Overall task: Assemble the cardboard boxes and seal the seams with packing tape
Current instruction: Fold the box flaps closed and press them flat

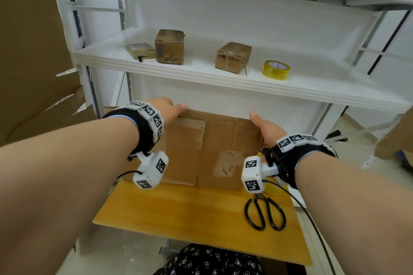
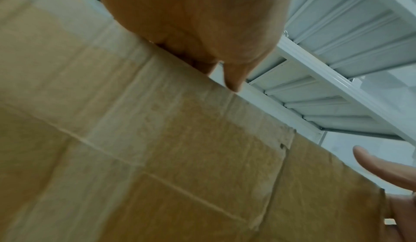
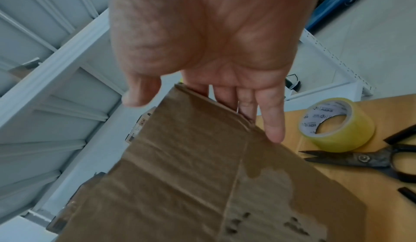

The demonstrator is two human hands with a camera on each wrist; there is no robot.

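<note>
The flat cardboard box [image 1: 207, 147] stands on the table [image 1: 190, 212] betw. my hands, long axis left-right, my left hand [image 1: 166, 110] gripping its top-left edge, my right hand [image 1: 264, 128] w/ straight fingers on its right end, both equally near.

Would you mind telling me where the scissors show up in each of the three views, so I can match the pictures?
Head: scissors lie on the wooden table, lower right, handles toward the person, near the right forearm.
Left wrist: not in view.
Right wrist: scissors at the right edge, tips pointing left, just below the tape roll.
Shared landmark: the flat cardboard box appears in every view.
</note>
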